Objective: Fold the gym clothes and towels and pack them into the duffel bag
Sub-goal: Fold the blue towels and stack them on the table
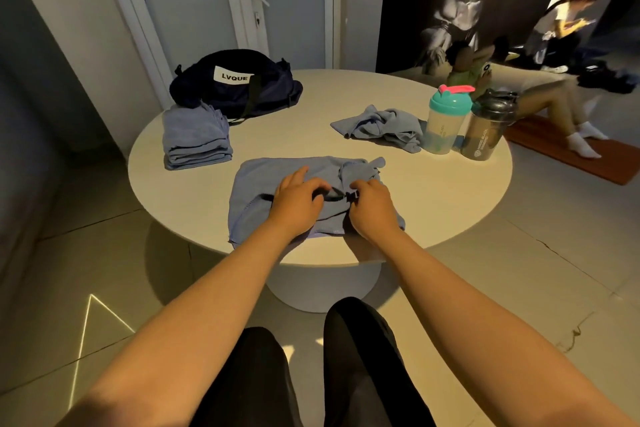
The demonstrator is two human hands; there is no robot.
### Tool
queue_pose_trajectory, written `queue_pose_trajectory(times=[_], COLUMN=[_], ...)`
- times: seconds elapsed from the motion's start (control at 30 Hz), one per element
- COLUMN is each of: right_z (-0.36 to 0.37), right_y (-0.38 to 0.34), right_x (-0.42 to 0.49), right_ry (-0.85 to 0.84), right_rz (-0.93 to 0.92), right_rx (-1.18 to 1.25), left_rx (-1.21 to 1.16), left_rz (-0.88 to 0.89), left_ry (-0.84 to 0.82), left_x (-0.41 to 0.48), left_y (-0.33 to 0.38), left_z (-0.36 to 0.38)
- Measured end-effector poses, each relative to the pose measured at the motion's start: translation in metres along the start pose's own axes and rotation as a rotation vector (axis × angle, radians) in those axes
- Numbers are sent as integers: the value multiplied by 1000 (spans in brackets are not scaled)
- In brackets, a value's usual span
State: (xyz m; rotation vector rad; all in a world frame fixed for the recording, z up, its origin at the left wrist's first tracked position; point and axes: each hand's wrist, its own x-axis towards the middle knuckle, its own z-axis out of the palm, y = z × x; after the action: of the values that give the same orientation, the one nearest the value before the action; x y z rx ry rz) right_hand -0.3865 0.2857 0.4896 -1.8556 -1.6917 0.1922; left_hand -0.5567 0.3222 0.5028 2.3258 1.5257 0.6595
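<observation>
A blue towel (277,172) lies spread on the near part of the round table (433,198), its right end bunched. My left hand (298,199) and my right hand (372,204) sit side by side on its middle, fingers curled into the cloth around a small dark strap or loop. A stack of folded blue towels (195,139) stands at the table's left. Behind it sits the dark duffel bag (239,83) with a white label. A crumpled blue cloth (381,126) lies at the back right.
Two shaker bottles stand at the table's right: a teal-lidded bottle (446,121) and a dark bottle (488,126). A door is behind the table. Two people sit on the floor at the right, one on an orange mat (568,156). My knees are below the table edge.
</observation>
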Motion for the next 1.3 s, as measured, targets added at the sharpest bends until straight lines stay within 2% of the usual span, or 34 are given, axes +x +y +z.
queue_pose_trajectory(times=[0.07,0.13,0.27,0.43,0.57,0.67,0.77,0.83,0.9,0.97,1.07,1.13,1.17,1.23,1.3], right_z=[1,4,19,12,11,15,19,18,16,13,8,7,8,12,16], right_y=[-2,-3,8,22,22,13,2,-4,-5,4,26,31,30,28,29], right_x=[12,18,22,31,37,44,49,50,55,60,66,66,66,68,68], right_ry=[-14,-25,-55,-200,-280,-276,-293,-302,-243,-202,-282,-298,-288,-284,-315], right_rz=[-17,-48,-35,115,172,118,-21,-71,-69,-16,145,182,175,136,119], right_rx=[8,31,-4,-119,-182,-245,-240,-210,-198,-210,-202,-194,-188,-206,-242], left_rx=[64,146,50,-88,61,136,230,239,225,222,313,414,428,338,234], left_rz=[-6,20,-102,-303,-448,-354,-91,54,49,-72,-247,-303,-279,-123,21], left_ry=[-136,-205,-70,97,64,98,180,95,-49,-173,-254,-270,-252,-201,-246], left_x=[18,32,49,56,54,52,54,58,61,66,76,86,92,102,111], left_y=[-2,-5,-28,-80,-100,-90,-61,-41,-30,-28,-31,-26,-20,-5,9], left_z=[5,11,14,1,-10,-9,-2,6,14,16,14,12,14,21,32])
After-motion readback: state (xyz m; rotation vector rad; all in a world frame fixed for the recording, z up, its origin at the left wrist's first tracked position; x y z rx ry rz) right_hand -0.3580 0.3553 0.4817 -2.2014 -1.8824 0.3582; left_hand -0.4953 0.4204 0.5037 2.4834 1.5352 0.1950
